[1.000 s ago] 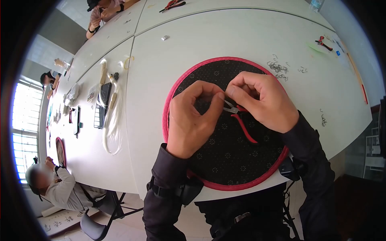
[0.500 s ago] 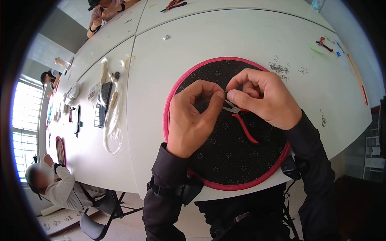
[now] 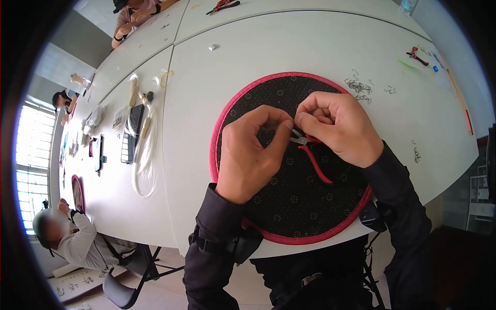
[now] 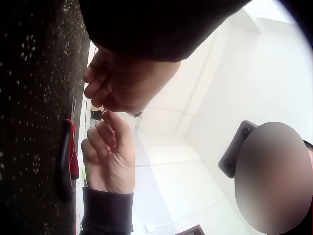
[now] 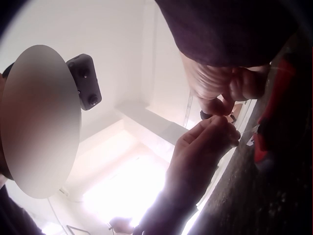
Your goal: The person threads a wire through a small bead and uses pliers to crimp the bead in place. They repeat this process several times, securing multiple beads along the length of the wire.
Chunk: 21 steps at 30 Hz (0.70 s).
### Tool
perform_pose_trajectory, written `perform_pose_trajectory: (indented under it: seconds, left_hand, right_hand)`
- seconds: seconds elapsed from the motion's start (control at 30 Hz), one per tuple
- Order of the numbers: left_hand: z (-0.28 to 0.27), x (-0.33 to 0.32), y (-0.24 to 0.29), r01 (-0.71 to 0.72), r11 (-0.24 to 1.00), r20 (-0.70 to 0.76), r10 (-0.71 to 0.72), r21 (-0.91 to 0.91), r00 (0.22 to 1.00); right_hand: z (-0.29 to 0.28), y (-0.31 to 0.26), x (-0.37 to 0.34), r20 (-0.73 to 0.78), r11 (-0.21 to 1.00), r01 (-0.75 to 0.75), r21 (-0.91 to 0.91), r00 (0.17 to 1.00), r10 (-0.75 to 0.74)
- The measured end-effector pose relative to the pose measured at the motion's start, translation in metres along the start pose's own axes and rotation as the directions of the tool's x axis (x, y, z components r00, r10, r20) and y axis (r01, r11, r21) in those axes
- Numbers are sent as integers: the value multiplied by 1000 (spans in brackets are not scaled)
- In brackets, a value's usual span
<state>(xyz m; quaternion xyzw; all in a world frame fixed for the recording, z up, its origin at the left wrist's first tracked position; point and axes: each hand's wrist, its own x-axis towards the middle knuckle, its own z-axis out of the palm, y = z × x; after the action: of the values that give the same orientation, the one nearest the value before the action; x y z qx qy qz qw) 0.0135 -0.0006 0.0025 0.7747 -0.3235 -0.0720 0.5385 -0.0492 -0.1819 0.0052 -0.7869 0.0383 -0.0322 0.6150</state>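
Over a round black mat (image 3: 289, 206) with a pink rim, both hands meet fingertip to fingertip. My left hand (image 3: 253, 155) pinches with thumb and index finger. Right beside it, my right hand (image 3: 343, 129) pinches too, its other fingers curled in. A thin pale line (image 5: 248, 130) runs from the fingertips in the right wrist view; its ends are hidden by the fingers, and I cannot tell what else they hold. Red-handled pliers (image 3: 314, 164) lie on the mat just beneath the hands, jaws partly covered by the right hand.
Small dark hook-like pieces (image 3: 359, 88) lie in loose piles beyond and right of the mat. A second pair of pliers (image 3: 416, 56) rests at the far right. Bundles of pale strands (image 3: 144, 155) lie at left. Other people sit around the tables, one person (image 3: 77, 235) at lower left.
The right hand's index finger lifted and spread from the thumb, then came back down into a pinch. Left fingertips shifted slightly right. The pliers stayed put.
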Motion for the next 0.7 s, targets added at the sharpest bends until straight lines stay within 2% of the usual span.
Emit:
perform_pose_trajectory:
  seconds: [0.1, 0.3, 0.4, 0.6, 0.7]
  left_hand:
    - [-2, 0, -3, -2, 1000, 5, 2, -2, 1000]
    - [-2, 0, 0, 20, 1000, -14, -20, 11, 1000]
    - [-3, 0, -4, -6, 999, -29, 5, -40, 1000]
    - [-9, 1, -2, 138, 961, 79, -122, -239, 989]
    - [-4, 2, -5, 108, 933, 2, -114, -343, 993]
  right_hand:
    - [4, -2, 1, -32, 1000, -5, -4, 999, 5]
    - [1, -1, 2, 20, 1000, 13, 8, 1000, -13]
    - [-1, 4, 3, 1, 997, 76, 19, 997, -76]
    - [-2, 4, 3, -5, 992, 18, 124, 1000, -17]
    - [1, 7, 3, -41, 991, 61, 121, 998, -56]
